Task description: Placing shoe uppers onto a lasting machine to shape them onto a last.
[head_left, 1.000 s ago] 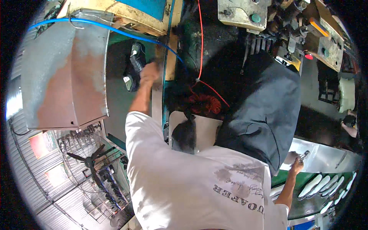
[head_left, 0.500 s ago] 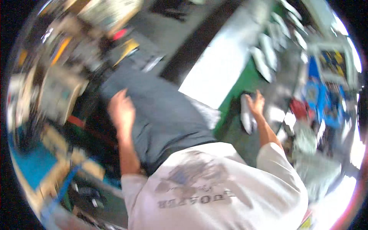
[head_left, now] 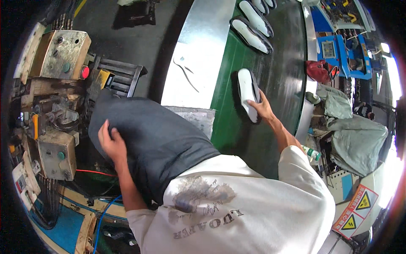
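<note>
On the green conveyor belt [head_left: 226, 80] lies a dark-edged shoe with its white underside [head_left: 244, 86] facing up. My right hand [head_left: 263, 106] grips the near end of this shoe, thumb on the white face and fingers along its right side. Farther along the belt rest several similar shoes [head_left: 252, 34], also white side up. Over my dark trouser leg hovers my left hand [head_left: 113, 142], fingers somewhat apart and holding nothing.
A bright metal ledge [head_left: 198, 55] with a thin dark cord [head_left: 188, 74] runs left of the belt. At my left stand worn machine boxes [head_left: 63, 53], one with a red button [head_left: 85, 72]. Across the belt are a red bag [head_left: 319, 71], blue equipment [head_left: 344, 53] and grey-green covers [head_left: 357, 142].
The view has turned, and the blur has gone. My right hand, spread beside a shoe earlier, now has hold of one. My left hand stays empty near my leg.
</note>
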### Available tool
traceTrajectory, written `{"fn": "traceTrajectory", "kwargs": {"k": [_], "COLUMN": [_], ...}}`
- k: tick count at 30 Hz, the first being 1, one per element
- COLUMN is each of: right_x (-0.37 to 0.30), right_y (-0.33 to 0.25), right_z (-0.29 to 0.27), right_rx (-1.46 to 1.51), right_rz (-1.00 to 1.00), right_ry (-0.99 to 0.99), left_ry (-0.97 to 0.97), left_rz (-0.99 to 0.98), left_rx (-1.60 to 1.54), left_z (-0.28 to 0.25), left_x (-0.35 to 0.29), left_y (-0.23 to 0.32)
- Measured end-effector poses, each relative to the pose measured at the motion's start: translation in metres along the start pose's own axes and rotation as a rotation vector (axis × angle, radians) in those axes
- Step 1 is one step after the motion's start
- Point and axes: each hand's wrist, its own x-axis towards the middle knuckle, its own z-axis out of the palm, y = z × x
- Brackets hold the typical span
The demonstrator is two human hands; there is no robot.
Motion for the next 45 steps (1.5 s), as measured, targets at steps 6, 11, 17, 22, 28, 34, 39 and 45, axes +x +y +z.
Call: {"fn": "traceTrajectory", "kwargs": {"k": [6,11,17,22,28,34,39,45], "right_x": [-0.029,-0.071,-0.113,-0.133,-0.147,-0.16,-0.147,-0.14], "right_y": [-0.19,-0.319,-0.36,-0.344,-0.319,-0.33,-0.361,-0.409], "right_z": [0.135,0.247,0.326,0.345,0.345,0.314,0.32,0.341], "right_rx": [0.673,0.861,0.785,0.63,0.46,0.067,0.003,0.065], "right_rz": [-0.072,-0.302,-0.194,-0.119,-0.064,-0.582,-0.725,-0.8], "right_ry": [-0.308,-0.601,-0.872,-1.016,-1.013,-0.95,-0.985,-1.025], "left_ry": [-0.393,-0.122,0.249,0.155,-0.125,0.043,0.097,0.12], "left_rz": [-0.204,-0.25,-0.365,-0.394,-0.402,-0.372,-0.36,-0.274], "left_rx": [-0.918,-1.092,-0.932,-0.612,-0.772,-1.184,-0.949,-0.8], "left_z": [0.038,0.018,-0.066,-0.093,-0.106,-0.127,-0.122,-0.126], "left_x": [0.013,0.037,-0.001,-0.06,-0.111,-0.038,-0.011,-0.013], "left_y": [0.157,0.176,0.103,0.076,0.053,0.05,0.063,0.074]}}
